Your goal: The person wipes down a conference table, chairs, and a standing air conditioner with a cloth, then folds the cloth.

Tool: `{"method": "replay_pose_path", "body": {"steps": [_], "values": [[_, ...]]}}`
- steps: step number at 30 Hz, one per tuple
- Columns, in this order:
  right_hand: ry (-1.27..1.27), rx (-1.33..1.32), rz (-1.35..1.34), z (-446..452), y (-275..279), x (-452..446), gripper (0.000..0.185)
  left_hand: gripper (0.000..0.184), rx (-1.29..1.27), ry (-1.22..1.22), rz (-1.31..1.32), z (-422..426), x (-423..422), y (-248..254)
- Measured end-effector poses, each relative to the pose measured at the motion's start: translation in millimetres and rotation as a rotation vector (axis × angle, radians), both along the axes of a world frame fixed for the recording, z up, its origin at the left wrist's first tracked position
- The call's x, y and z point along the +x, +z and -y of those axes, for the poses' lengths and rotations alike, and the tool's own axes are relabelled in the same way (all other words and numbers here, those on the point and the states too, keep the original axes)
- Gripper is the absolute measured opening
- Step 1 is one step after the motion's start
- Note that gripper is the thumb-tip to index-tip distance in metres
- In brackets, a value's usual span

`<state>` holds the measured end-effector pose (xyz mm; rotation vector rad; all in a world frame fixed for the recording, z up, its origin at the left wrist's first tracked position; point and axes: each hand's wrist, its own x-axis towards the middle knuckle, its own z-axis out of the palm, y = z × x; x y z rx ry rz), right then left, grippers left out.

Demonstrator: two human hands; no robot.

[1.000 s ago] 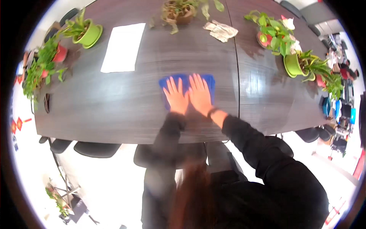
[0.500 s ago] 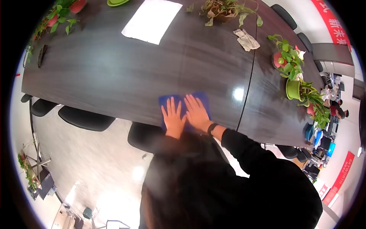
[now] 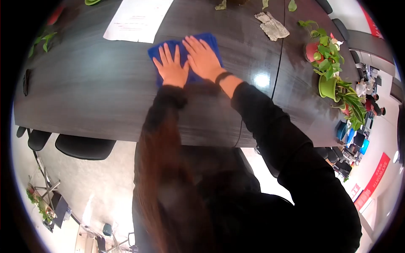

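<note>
Both palms press flat on a blue cloth (image 3: 209,40) spread over the dark wooden table (image 3: 105,97). My left hand (image 3: 172,69) lies on its left part, fingers spread. Beside it, my right hand (image 3: 202,59) rests with fingers outstretched and a dark band at the wrist. The two hands nearly touch at the thumbs. Just beyond the cloth, to the upper left, is a white sheet of paper (image 3: 137,21) with faint red print.
A crumpled greyish cloth or paper (image 3: 272,26) lies at the upper right near a table seam. Potted plants, one in a green pot (image 3: 327,87), line the right side. A small dark object (image 3: 26,82) sits far left. Black chairs (image 3: 84,146) stand along the near edge.
Both hands have slid the blue cloth forward, away from the table's near edge and slightly left, close to the paper. My arms are now stretched out further, and the view has shifted.
</note>
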<state>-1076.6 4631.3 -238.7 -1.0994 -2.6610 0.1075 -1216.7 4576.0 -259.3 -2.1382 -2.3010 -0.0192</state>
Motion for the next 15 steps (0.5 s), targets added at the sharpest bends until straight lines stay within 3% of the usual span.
{"method": "replay_pose_path", "body": {"steps": [8, 15], "values": [[-0.246, 0.163, -0.146, -92, -37, -17, 0.049, 0.070, -0.094, 0.081, -0.138, -116, -3, -18], [-0.314, 0.181, -0.111, -101, -44, -19, 0.051, 0.072, -0.217, 0.086, -0.141, -131, -2, -6]]}}
